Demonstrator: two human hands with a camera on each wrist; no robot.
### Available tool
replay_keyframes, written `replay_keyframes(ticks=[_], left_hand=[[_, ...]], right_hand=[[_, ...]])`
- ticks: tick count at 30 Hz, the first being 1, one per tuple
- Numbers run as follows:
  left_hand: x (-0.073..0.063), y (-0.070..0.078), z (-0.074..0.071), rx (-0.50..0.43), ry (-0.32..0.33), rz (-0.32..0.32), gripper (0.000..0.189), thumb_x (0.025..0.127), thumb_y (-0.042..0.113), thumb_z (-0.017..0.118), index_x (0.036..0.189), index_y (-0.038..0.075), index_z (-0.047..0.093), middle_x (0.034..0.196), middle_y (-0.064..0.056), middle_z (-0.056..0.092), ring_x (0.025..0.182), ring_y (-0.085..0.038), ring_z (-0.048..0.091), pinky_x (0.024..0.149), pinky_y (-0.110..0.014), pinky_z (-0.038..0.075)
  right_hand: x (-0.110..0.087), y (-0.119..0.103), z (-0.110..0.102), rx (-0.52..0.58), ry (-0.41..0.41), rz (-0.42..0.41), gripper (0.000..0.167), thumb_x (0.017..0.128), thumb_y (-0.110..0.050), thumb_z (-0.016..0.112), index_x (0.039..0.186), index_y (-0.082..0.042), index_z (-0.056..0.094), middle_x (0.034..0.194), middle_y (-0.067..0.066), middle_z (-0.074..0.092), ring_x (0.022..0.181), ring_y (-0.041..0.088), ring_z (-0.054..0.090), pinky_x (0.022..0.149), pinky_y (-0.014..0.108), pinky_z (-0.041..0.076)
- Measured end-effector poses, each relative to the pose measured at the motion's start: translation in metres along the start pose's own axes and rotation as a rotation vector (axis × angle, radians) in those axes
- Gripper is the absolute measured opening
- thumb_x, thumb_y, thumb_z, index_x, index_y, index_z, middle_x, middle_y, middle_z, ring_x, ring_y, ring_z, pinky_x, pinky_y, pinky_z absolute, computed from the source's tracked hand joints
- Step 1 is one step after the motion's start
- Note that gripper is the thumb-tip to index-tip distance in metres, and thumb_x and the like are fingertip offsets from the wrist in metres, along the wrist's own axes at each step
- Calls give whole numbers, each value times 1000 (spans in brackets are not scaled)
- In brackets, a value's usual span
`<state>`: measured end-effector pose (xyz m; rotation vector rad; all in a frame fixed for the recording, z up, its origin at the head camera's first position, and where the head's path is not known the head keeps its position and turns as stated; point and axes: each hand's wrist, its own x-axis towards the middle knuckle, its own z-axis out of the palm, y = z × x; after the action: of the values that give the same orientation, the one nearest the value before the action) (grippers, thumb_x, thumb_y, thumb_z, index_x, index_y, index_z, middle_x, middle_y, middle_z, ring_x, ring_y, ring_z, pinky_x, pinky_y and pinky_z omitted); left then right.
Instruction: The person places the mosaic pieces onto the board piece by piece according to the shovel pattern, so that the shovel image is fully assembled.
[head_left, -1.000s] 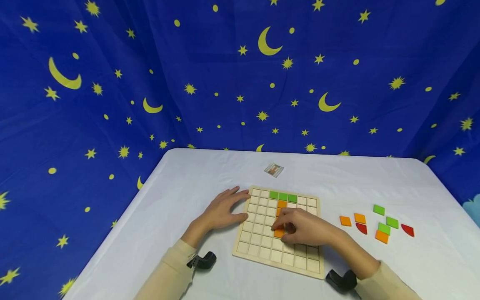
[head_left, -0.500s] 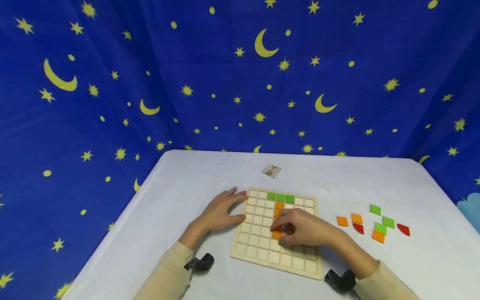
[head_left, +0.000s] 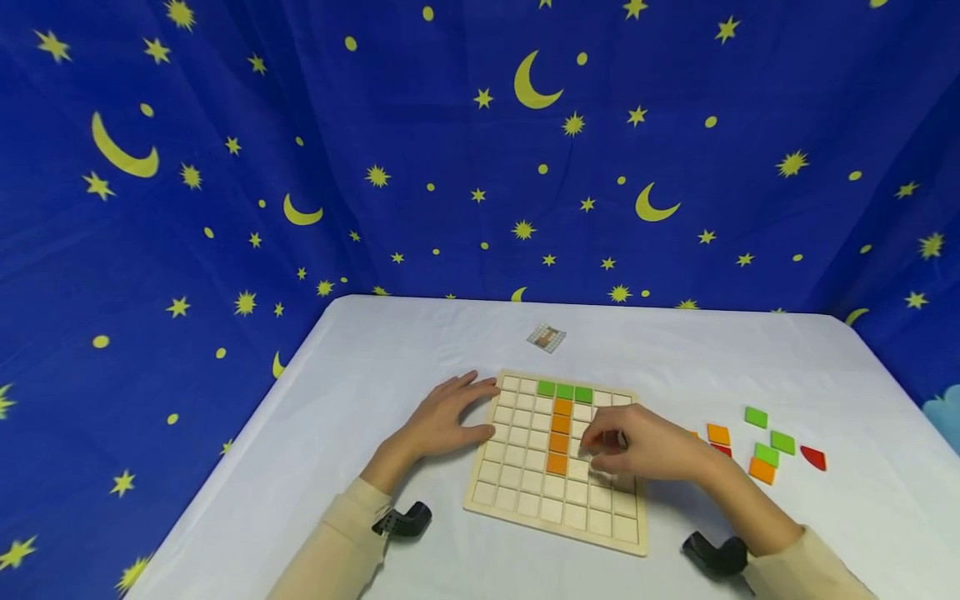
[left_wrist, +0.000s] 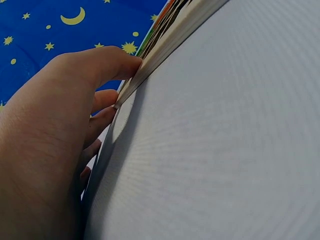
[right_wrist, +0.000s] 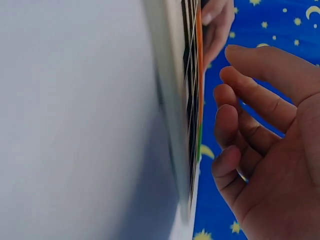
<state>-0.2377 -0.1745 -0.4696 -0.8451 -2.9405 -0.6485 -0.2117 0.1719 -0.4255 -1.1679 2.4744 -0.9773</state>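
Note:
A pale wooden grid board [head_left: 517,502] lies on the white table. Three green square tiles [head_left: 565,392] fill part of its far row, and several orange square tiles [head_left: 559,442] run in a column below the middle green one. My left hand [head_left: 441,423] rests at the board's left side, fingers and thumb spread and touching its edge [left_wrist: 165,52]. Above the right part of the board is my right hand [head_left: 648,442], its fingers loosely bent. The right wrist view shows that hand [right_wrist: 280,120] holding nothing, apart from the board's surface.
Right of the board lie loose green [head_left: 782,442], orange [head_left: 717,434] and red quarter-round [head_left: 813,457] tiles; my right forearm partly covers some. A small card with a printed grid pattern [head_left: 547,337] lies behind the board. A blue star-patterned cloth [head_left: 450,150] stands around the table.
My right hand has let go of the nearest orange tile and moved right, uncovering the whole orange column. My left hand has stayed at the board's edge.

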Motion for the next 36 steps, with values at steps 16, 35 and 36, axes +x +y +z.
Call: replay_keyframes(ticks=[16,35,36], left_hand=[[-1,1,-1,-5,4,6,63,86,56,60,142,29,48,150,14,36,143,-17,20,113,-45,16],[-4,2,2,-9,9,-12,62,87,56,60,142,30,48,150,15,36,142,-17,20,113,-46,17],[-3,3,2,-7,9,-15,62,86,56,60,142,31,48,150,16,35,142,-16,20,113,-46,17]], right_hand=[[-52,36,-31,-77,93,219,24,84,-24,75,108,-21,71,81,-10,59,67,10,50,56,24,44],[-83,48,-48,-67,163,367,26,88,-31,71,110,-17,70,83,-5,59,65,11,52,53,25,45],[-84,49,-50,-65,161,375,27,88,-30,71,110,-16,70,83,-4,59,65,11,53,53,26,45]])
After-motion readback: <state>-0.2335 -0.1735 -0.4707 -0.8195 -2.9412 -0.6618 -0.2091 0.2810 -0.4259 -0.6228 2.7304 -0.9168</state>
